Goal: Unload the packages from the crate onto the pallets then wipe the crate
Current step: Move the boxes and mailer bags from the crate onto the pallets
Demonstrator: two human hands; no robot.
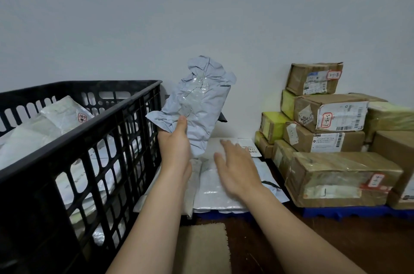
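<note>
A plain pale wall (201,16) fills your view from 9 through 12 to 3 o'clock, evenly lit. At 5 o'clock you see dark brown floor (313,242), with a tan mat (201,249) at 6.

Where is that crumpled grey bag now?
Head view, centre: the crumpled grey bag is held up by the left hand, just right of the black crate.

Pale grey wall (201,5), dark wooden floor (291,240), beige mat (201,249) lying on it.

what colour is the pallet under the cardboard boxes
Blue; the head view shows the pallet best, along its front edge under the cardboard boxes.
</note>
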